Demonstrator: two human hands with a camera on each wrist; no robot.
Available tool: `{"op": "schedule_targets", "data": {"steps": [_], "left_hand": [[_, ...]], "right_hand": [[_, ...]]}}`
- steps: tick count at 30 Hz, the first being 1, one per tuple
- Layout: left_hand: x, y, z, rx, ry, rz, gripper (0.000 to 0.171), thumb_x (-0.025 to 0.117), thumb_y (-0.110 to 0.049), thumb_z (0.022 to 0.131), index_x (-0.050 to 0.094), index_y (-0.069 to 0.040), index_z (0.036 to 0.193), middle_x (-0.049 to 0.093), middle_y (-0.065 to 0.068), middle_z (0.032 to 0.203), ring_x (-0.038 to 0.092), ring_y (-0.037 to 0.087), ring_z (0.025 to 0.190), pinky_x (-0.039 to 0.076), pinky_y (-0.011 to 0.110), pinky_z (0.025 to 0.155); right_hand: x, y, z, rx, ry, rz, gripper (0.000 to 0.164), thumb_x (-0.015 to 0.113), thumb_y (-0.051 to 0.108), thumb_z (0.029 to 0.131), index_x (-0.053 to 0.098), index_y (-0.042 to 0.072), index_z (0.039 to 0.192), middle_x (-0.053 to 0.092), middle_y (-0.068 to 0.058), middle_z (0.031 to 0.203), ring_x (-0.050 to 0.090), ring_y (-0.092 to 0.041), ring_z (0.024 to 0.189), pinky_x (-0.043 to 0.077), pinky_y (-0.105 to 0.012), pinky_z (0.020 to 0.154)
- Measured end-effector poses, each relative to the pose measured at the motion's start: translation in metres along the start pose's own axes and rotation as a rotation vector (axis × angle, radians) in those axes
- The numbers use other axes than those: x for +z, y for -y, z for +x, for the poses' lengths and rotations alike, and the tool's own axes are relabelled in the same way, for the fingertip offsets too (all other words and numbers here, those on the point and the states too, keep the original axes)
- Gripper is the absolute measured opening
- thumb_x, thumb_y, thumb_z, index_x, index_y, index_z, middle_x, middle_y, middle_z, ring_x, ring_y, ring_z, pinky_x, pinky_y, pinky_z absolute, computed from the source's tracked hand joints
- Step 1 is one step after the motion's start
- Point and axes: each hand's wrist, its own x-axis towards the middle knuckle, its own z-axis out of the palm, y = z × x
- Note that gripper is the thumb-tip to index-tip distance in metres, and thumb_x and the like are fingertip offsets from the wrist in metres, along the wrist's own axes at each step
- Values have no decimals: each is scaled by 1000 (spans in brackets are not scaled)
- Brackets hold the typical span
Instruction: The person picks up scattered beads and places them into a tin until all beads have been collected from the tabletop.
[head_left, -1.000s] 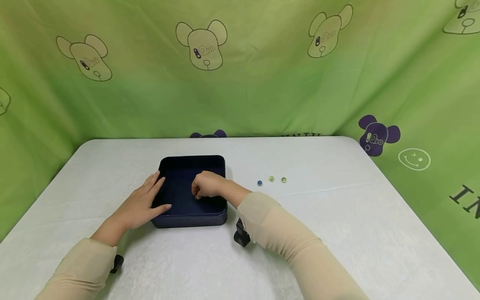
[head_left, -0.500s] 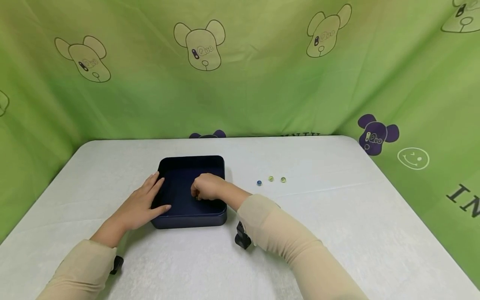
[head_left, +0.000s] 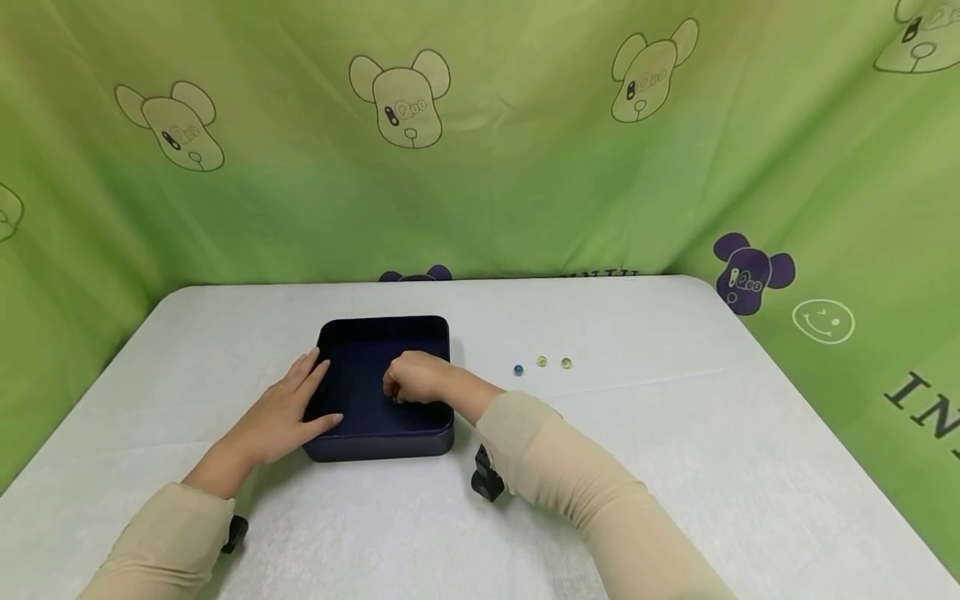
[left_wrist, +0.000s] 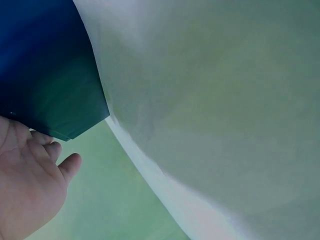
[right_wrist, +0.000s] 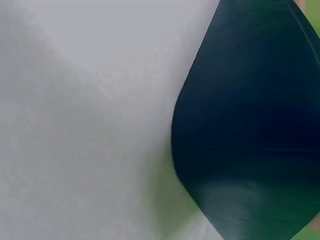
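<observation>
A dark blue rectangular box (head_left: pixel 378 446) with low walls and no lid stands on the table in the head view. My left hand (head_left: pixel 273 421) lies over its left wall, fingers spread along the rim and thumb over the near left corner. Inside the box, toward its right side, my right hand (head_left: pixel 416 377) points down with curled fingers. A tiny glinting thing shows at those fingertips, seemingly a marble mostly hidden by the fingers. In the left wrist view the left hand (left_wrist: pixel 30 185) touches the box wall (left_wrist: pixel 65 95). The right wrist view shows the box's outside (right_wrist: pixel 245 125).
To the right of the box lie a blue glass marble (head_left: pixel 518 370) and two yellow-green marbles, one nearer the box (head_left: pixel 542 361) and another farther right (head_left: pixel 566 363). A white cloth covers the table (head_left: pixel 637 433). Behind hangs a green printed curtain (head_left: pixel 510 183).
The right hand has sunk very slightly within the box. The left hand, the box and the marbles keep their places; the whole head view has shifted a little.
</observation>
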Motion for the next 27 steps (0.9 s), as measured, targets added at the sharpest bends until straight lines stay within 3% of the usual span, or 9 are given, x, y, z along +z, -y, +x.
{"op": "schedule_targets", "data": {"steps": [5,13,27], "left_hand": [[2,-1,-1,1,-3,-6,82,43,-55,82,15,-1,138,3,14,143,4,30,128,18,57,93],[3,-2,-2,-6,0,-3,82,43,-55,82,15,-2,138,2,13,143,4,30,128,18,57,93],[2,-1,0,-10,9,0,82,43,-56,82,14,-3,138,1,12,143,3,29,129,17,56,94]], "right_hand": [[1,0,-2,4,1,14,14,64,9,77,68,10,90,63,3,85,54,-5,70,42,-14,62],[0,-1,-8,-3,-15,82,18,62,5,78,66,8,96,63,0,92,57,-8,83,42,-13,67],[-6,-11,-31,-54,-158,253,22,60,3,80,63,2,101,62,-6,100,58,-14,89,43,-15,71]]}}
